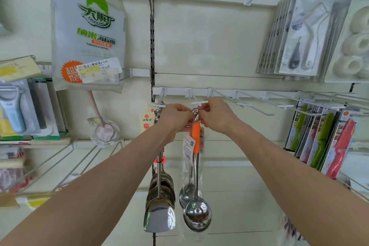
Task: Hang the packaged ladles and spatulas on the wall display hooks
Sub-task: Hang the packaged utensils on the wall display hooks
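A packaged steel ladle [196, 215] with an orange handle sleeve and a paper tag hangs down from the tip of a white wall hook [199, 103]. My left hand [174, 118] and my right hand [215, 116] both pinch the top of its handle right at the hook's end. A second ladle bowl shows just behind the first. Several steel spatulas [159, 211] hang from the neighbouring hook [157, 105] on the left, partly behind my left wrist.
Bare white hooks [249, 106] jut out to the right of the ladle. Carded knives [323, 140] hang at the right, peeler packs [295, 34] above them. A big sponge bag [87, 32] hangs upper left, and wire shelves [60, 162] stick out lower left.
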`<move>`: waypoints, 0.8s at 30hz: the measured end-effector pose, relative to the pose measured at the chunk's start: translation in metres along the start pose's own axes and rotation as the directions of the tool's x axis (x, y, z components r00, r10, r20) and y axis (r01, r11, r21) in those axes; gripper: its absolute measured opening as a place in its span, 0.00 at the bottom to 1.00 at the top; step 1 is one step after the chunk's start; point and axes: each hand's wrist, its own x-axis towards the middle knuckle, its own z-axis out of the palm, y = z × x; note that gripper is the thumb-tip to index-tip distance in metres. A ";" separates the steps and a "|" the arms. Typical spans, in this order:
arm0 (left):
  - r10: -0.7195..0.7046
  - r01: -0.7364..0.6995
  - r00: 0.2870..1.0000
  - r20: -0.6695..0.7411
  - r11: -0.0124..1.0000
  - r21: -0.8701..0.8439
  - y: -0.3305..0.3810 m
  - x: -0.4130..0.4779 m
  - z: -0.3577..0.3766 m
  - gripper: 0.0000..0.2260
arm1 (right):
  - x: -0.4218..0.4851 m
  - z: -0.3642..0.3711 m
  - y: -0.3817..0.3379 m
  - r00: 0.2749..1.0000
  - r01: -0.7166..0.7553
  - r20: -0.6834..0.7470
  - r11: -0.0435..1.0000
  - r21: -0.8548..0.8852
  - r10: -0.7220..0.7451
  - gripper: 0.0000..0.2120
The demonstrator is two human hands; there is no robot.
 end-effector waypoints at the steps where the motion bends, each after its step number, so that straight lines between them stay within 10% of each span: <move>1: 0.004 -0.004 1.000 -0.011 1.000 0.025 -0.001 0.001 0.001 0.03 | 0.001 0.001 0.002 1.000 0.005 0.000 1.000 -0.009 -0.005 0.05; 24: 0.134 -0.065 0.983 -0.127 0.895 0.442 -0.014 0.041 0.013 0.11 | 0.022 0.018 0.004 0.998 0.031 -0.041 0.974 -0.223 -0.041 0.11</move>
